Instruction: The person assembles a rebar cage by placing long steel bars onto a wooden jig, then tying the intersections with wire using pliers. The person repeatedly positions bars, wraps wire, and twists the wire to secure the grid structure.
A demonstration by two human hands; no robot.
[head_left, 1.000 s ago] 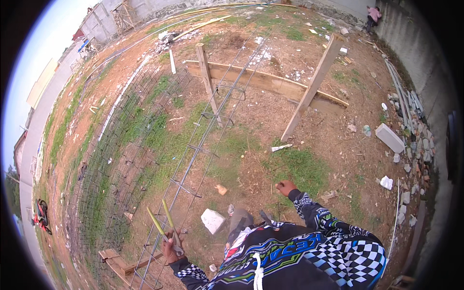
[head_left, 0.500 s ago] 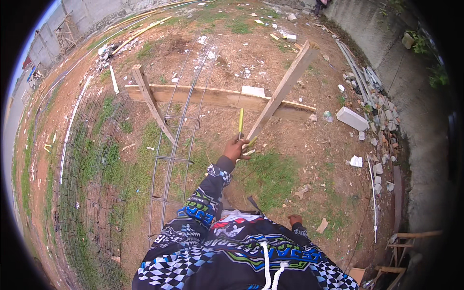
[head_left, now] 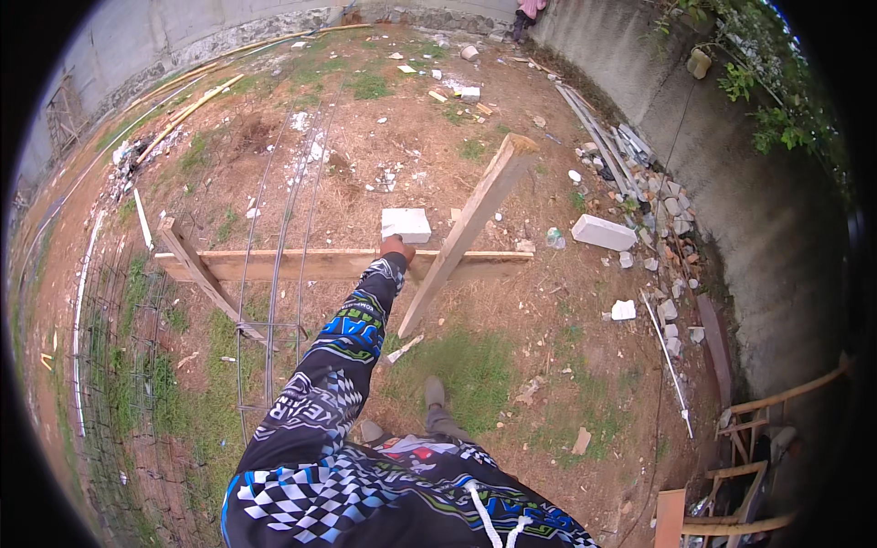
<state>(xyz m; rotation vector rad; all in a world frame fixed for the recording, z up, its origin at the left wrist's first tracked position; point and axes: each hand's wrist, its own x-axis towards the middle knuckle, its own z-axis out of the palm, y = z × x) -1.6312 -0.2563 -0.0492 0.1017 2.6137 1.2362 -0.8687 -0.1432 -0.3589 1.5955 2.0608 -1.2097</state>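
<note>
My left arm stretches forward, and my left hand (head_left: 396, 247) is at the top edge of a long horizontal wooden board (head_left: 320, 265). The hand looks closed, its fingers mostly turned away from view; what it holds cannot be made out. Just beyond it lies a white block (head_left: 406, 225). To the right of the hand a thick wooden post (head_left: 470, 224) stands tilted against the board. A second post (head_left: 194, 265) leans at the board's left end. My right hand is out of the picture.
A long steel rebar cage (head_left: 270, 356) runs under the board on the left, beside wire mesh (head_left: 137, 384). Rubble (head_left: 671, 205) and a larger white block (head_left: 603, 232) lie along the right concrete wall (head_left: 731, 183). Wooden frames (head_left: 754, 457) stand lower right.
My left hand has reached farther forward to the board; the yellow strip seen in it earlier no longer shows. My right hand has left the view. The camera has shifted, too.
</note>
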